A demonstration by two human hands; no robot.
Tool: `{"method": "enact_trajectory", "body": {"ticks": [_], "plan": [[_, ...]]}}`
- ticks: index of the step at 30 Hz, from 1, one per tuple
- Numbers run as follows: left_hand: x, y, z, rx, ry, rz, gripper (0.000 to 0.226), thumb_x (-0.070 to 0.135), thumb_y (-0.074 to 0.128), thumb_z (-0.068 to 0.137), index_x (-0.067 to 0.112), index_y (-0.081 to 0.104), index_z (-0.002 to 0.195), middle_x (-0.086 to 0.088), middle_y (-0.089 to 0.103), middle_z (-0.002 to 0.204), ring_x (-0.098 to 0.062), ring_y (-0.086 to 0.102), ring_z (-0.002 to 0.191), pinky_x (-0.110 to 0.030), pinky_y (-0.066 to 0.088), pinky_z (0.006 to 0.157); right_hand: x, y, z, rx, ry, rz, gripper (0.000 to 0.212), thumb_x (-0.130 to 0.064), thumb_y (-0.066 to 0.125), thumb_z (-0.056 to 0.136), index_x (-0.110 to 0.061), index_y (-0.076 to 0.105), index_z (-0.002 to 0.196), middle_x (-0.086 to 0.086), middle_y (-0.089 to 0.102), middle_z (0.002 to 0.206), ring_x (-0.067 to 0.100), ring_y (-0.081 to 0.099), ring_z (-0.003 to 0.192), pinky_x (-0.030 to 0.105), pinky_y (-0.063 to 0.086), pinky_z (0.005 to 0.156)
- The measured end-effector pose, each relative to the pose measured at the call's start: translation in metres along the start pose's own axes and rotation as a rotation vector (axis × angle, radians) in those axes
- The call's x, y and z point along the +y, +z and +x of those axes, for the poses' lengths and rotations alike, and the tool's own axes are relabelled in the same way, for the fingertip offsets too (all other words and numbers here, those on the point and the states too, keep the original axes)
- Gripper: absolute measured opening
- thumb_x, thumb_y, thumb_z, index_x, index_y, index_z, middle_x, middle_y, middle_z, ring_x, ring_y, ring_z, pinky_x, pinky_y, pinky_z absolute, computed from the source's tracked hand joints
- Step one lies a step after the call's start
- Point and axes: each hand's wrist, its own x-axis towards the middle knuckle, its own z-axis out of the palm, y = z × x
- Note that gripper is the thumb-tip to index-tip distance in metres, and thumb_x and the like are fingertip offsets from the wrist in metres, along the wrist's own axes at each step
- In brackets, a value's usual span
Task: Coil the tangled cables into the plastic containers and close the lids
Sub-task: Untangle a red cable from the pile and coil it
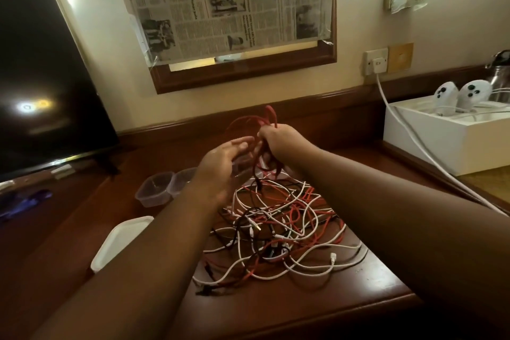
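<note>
White plastic lid [121, 243] lies at the left worktop [372, 279] edge; two clear lidless containers [154, 190] stand behind it. Left hand [220, 171]: raised, fingers straight, holding nothing. Right hand [278, 141]: closed around looped red cable [248, 121], held above the red, white and black tangled cables [281, 226] at the worktop's centre.

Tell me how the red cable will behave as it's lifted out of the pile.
Probably floppy: the red cable droops in loops from the right hand. It's likely to snag and drag the cable pile, since strands cross. Seems light.
</note>
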Motion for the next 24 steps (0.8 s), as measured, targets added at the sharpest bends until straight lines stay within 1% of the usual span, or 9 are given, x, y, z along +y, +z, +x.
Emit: {"method": "enact_trajectory", "body": {"ticks": [3, 5, 7, 10, 12, 15, 17, 20, 24], "plan": [[-0.018, -0.012, -0.007, 0.165, 0.336, 0.397, 0.013, 0.013, 0.058, 0.097, 0.016, 0.071, 0.095, -0.001, 0.070, 0.084, -0.012, 0.066, 0.076, -0.029, 0.055, 0.070, -0.002, -0.003, 0.000, 0.031, 0.080, 0.307, 0.016, -0.018, 0.041, 0.100, -0.009, 0.053, 0.094, 0.004, 0.056, 0.066, 0.019, 0.058, 0.060, 0.028, 0.047, 0.050], [-0.033, -0.023, -0.007, 0.322, 0.593, 0.618, 0.012, 0.015, 0.069, 0.090, 0.021, 0.066, 0.101, 0.004, 0.064, 0.085, -0.006, 0.060, 0.072, -0.024, 0.052, 0.063, -0.003, -0.006, -0.002, 0.014, 0.083, 0.430, 0.014, -0.016, 0.041, 0.100, -0.011, 0.050, 0.091, 0.001, 0.051, 0.060, 0.019, 0.056, 0.057, 0.027, 0.048, 0.049], [-0.046, -0.034, 0.002, 0.374, 0.546, 0.604, 0.038, 0.021, 0.075, 0.085, 0.027, 0.056, 0.119, 0.000, 0.057, 0.095, -0.011, 0.057, 0.079, -0.029, 0.053, 0.066, -0.004, -0.009, -0.002, -0.048, 0.066, 0.481, 0.022, -0.017, 0.040, 0.101, -0.014, 0.048, 0.081, -0.002, 0.042, 0.055, 0.015, 0.047, 0.050, 0.029, 0.045, 0.053], [-0.054, -0.040, 0.019, 0.219, 0.274, 0.559, 0.061, 0.041, 0.076, 0.079, 0.034, 0.048, 0.132, 0.000, 0.054, 0.114, -0.020, 0.063, 0.095, -0.044, 0.060, 0.076, -0.006, -0.010, -0.004, -0.188, 0.031, 0.513, 0.026, -0.021, 0.040, 0.101, -0.017, 0.046, 0.076, -0.005, 0.032, 0.053, 0.010, 0.030, 0.043, 0.027, 0.031, 0.048], [-0.057, -0.037, 0.027, 0.149, 0.271, 0.551, 0.049, 0.046, 0.073, 0.080, 0.035, 0.054, 0.123, 0.000, 0.059, 0.115, -0.021, 0.065, 0.096, -0.049, 0.060, 0.080, -0.009, -0.011, -0.005, -0.267, 0.022, 0.480, 0.030, -0.030, 0.041, 0.102, -0.018, 0.049, 0.076, -0.006, 0.029, 0.053, 0.010, 0.025, 0.043, 0.026, 0.024, 0.045], [-0.051, -0.030, 0.034, 0.190, 0.345, 0.471, 0.009, 0.028, 0.065, 0.095, 0.034, 0.062, 0.100, 0.003, 0.066, 0.101, -0.011, 0.065, 0.088, -0.040, 0.058, 0.079, -0.010, -0.011, -0.006, -0.259, -0.007, 0.338, 0.035, -0.038, 0.042, 0.103, -0.018, 0.050, 0.075, -0.006, 0.033, 0.053, 0.011, 0.027, 0.045, 0.025, 0.024, 0.046], [-0.053, -0.030, 0.040, 0.208, 0.376, 0.521, 0.007, 0.022, 0.063, 0.096, 0.028, 0.066, 0.091, 0.004, 0.067, 0.089, -0.011, 0.064, 0.079, -0.036, 0.056, 0.074, -0.011, -0.009, -0.006, -0.165, -0.057, 0.287, 0.033, -0.036, 0.043, 0.104, -0.018, 0.050, 0.076, -0.007, 0.037, 0.052, 0.011, 0.031, 0.044, 0.026, 0.028, 0.045], [-0.067, -0.033, 0.045, 0.128, 0.343, 0.736, 0.005, 0.022, 0.066, 0.094, 0.017, 0.069, 0.095, 0.003, 0.067, 0.082, -0.011, 0.063, 0.072, -0.029, 0.052, 0.067, -0.012, -0.008, -0.004, -0.013, -0.166, 0.276, 0.030, -0.035, 0.044, 0.104, -0.017, 0.052, 0.081, -0.008, 0.042, 0.053, 0.009, 0.037, 0.044, 0.025, 0.035, 0.045], [-0.096, -0.041, 0.045, 0.017, 0.305, 0.932, 0.003, 0.018, 0.068, 0.092, 0.019, 0.070, 0.089, 0.001, 0.068, 0.078, -0.012, 0.064, 0.069, -0.029, 0.051, 0.065, -0.024, -0.020, -0.003, 0.049, -0.324, 0.552, 0.032, -0.032, 0.042, 0.104, -0.016, 0.048, 0.078, -0.007, 0.042, 0.053, 0.010, 0.038, 0.044, 0.025, 0.036, 0.046]]}}
